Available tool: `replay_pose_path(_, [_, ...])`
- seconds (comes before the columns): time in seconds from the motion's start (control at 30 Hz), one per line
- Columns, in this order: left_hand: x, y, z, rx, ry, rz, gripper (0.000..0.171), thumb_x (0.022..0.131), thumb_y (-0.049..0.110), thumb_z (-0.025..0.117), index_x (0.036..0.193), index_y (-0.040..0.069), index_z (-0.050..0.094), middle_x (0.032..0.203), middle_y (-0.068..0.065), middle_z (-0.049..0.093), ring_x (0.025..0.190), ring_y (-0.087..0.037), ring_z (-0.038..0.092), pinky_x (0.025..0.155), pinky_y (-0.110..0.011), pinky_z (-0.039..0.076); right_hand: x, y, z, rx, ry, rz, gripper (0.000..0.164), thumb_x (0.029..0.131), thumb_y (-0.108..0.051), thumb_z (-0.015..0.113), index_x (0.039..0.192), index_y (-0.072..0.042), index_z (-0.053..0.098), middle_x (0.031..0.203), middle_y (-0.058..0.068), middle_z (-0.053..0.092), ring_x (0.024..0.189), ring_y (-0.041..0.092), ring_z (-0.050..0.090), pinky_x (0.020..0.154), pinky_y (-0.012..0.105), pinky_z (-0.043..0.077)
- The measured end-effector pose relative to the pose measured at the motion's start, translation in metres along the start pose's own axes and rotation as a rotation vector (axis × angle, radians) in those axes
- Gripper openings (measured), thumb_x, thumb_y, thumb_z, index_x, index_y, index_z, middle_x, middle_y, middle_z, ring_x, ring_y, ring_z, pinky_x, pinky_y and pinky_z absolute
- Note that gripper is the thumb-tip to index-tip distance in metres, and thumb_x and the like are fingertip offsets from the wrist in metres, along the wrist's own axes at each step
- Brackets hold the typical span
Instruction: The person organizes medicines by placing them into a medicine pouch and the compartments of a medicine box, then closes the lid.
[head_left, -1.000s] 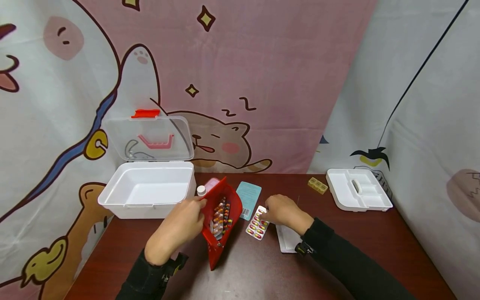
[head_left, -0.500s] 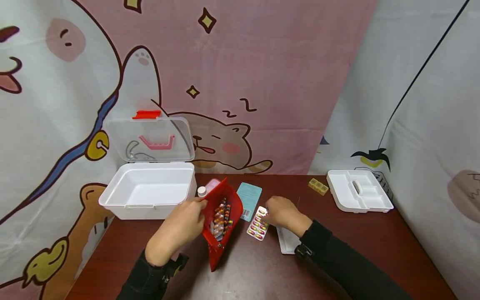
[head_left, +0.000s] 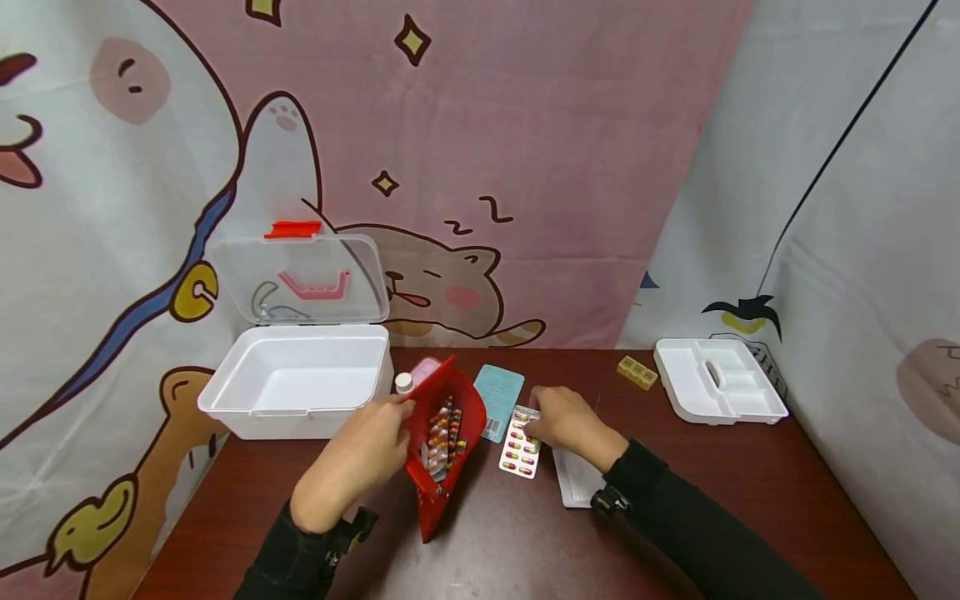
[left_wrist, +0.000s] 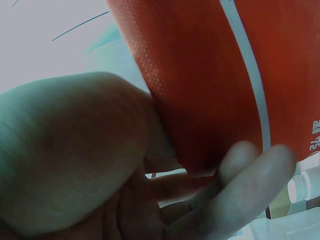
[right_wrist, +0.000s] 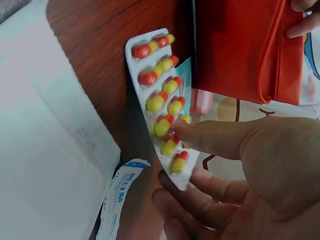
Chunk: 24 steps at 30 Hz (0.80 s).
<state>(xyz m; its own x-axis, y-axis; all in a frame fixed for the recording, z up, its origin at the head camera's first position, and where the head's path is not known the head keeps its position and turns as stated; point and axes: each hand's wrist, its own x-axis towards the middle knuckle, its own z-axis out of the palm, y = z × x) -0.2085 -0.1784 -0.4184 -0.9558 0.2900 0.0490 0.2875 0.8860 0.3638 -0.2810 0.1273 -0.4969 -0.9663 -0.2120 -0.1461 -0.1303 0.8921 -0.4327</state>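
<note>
My left hand (head_left: 358, 460) grips the left edge of a red zippered pouch (head_left: 467, 402), held with its mouth spread. Several capsule blister packs (head_left: 441, 437) show inside. In the left wrist view the thumb and fingers close on the pouch's corner (left_wrist: 200, 90). To the right, my right hand (head_left: 567, 423) pinches a blister pack (head_left: 519, 454) of red-and-yellow capsules by its edge. The right wrist view shows the thumb on the capsule side of this blister pack (right_wrist: 156, 102) and the fingers behind. It appears tilted up off the table.
A white box (head_left: 292, 421) with its clear lid raised stands at left. Behind the pouch are a white-capped bottle (head_left: 403, 382) and a teal card (head_left: 498, 387). A white packet (head_left: 574, 482) lies under my right wrist. A yellow pill case (head_left: 636, 372) and white tray (head_left: 678, 400) sit at right.
The blister pack in my right hand has turned, its lower end swinging slightly right and its face showing more fully. My right hand shifted a little. The left hand and pouch stay put.
</note>
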Motion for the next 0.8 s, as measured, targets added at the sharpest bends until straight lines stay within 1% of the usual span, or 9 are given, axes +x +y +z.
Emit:
replay_pose_path(0.13, [0.001, -0.001, 0.001, -0.003, -0.001, -0.002, 0.034, 0.099, 0.003, 0.069, 0.132, -0.001, 0.076, 0.125, -0.014, 0.076, 0.083, -0.02, 0.063, 0.065, -0.03, 0.051, 0.001, 0.0, -0.001, 0.088, 0.02, -0.024, 0.027, 0.093, -0.021, 0.088, 0.112, -0.01, 0.072, 0.096, 0.005, 0.071, 0.083, 0.02, 0.062, 0.07, 0.034, 0.05])
replay_pose_path(0.23, [0.001, -0.001, 0.001, -0.003, 0.004, 0.0, 0.034, 0.099, 0.002, 0.069, 0.132, -0.001, 0.076, 0.125, -0.014, 0.076, 0.083, -0.02, 0.063, 0.066, -0.029, 0.051, 0.002, -0.001, -0.004, 0.139, 0.043, -0.092, 0.02, 0.094, -0.017, 0.085, 0.11, -0.012, 0.074, 0.099, 0.003, 0.074, 0.089, 0.019, 0.063, 0.079, 0.038, 0.053])
replay_pose_path(0.3, [0.001, -0.001, 0.0, -0.008, 0.006, -0.003, 0.034, 0.1, 0.003, 0.069, 0.133, -0.001, 0.075, 0.125, -0.014, 0.076, 0.084, -0.02, 0.063, 0.065, -0.029, 0.052, 0.001, -0.003, -0.006, 0.176, 0.047, -0.126, 0.016, 0.096, -0.016, 0.083, 0.111, -0.013, 0.076, 0.102, 0.003, 0.076, 0.092, 0.018, 0.065, 0.083, 0.04, 0.055])
replay_pose_path(0.43, [0.0, 0.0, 0.0, -0.005, 0.009, 0.001, 0.034, 0.1, 0.002, 0.069, 0.132, -0.001, 0.075, 0.125, -0.015, 0.076, 0.084, -0.02, 0.064, 0.065, -0.029, 0.052, -0.001, -0.01, -0.011, 0.201, 0.071, -0.171, 0.015, 0.099, -0.013, 0.079, 0.114, -0.013, 0.079, 0.104, 0.002, 0.077, 0.092, 0.017, 0.066, 0.083, 0.04, 0.057])
replay_pose_path(0.53, [-0.001, 0.0, -0.001, -0.002, 0.01, 0.005, 0.033, 0.099, 0.002, 0.069, 0.132, -0.001, 0.076, 0.125, -0.015, 0.076, 0.083, -0.02, 0.063, 0.066, -0.03, 0.052, -0.003, -0.018, -0.017, 0.2, 0.097, -0.171, 0.017, 0.1, -0.013, 0.078, 0.116, -0.012, 0.079, 0.101, 0.002, 0.076, 0.089, 0.017, 0.064, 0.079, 0.037, 0.054])
replay_pose_path(0.63, [-0.001, 0.0, -0.001, -0.005, 0.007, 0.009, 0.033, 0.099, 0.001, 0.069, 0.132, -0.001, 0.076, 0.125, -0.015, 0.076, 0.083, -0.02, 0.063, 0.066, -0.03, 0.052, -0.005, -0.024, -0.025, 0.202, 0.111, -0.139, 0.02, 0.101, -0.015, 0.076, 0.121, -0.013, 0.078, 0.095, 0.003, 0.071, 0.085, 0.018, 0.061, 0.075, 0.035, 0.049])
replay_pose_path(0.73, [-0.001, -0.001, -0.002, -0.004, 0.006, 0.013, 0.033, 0.099, 0.001, 0.069, 0.131, 0.0, 0.076, 0.125, -0.015, 0.076, 0.083, -0.02, 0.063, 0.067, -0.031, 0.052, -0.007, -0.028, -0.035, 0.22, 0.133, -0.108, 0.021, 0.102, -0.017, 0.075, 0.123, -0.014, 0.077, 0.093, 0.005, 0.069, 0.084, 0.019, 0.06, 0.073, 0.034, 0.046])
replay_pose_path(0.77, [-0.001, -0.001, -0.002, -0.002, 0.006, 0.016, 0.033, 0.099, 0.001, 0.068, 0.131, 0.0, 0.076, 0.124, -0.014, 0.076, 0.083, -0.02, 0.063, 0.067, -0.031, 0.052, -0.007, -0.029, -0.039, 0.235, 0.14, -0.1, 0.021, 0.103, -0.017, 0.075, 0.123, -0.015, 0.076, 0.093, 0.005, 0.07, 0.083, 0.019, 0.061, 0.072, 0.033, 0.047])
replay_pose_path(0.8, [-0.001, -0.001, -0.001, 0.0, 0.007, 0.017, 0.033, 0.099, 0.001, 0.068, 0.131, 0.0, 0.076, 0.123, -0.014, 0.076, 0.083, -0.02, 0.063, 0.067, -0.031, 0.052, -0.007, -0.031, -0.042, 0.267, 0.139, -0.094, 0.021, 0.103, -0.017, 0.074, 0.124, -0.014, 0.076, 0.095, 0.007, 0.071, 0.082, 0.019, 0.064, 0.071, 0.032, 0.051])
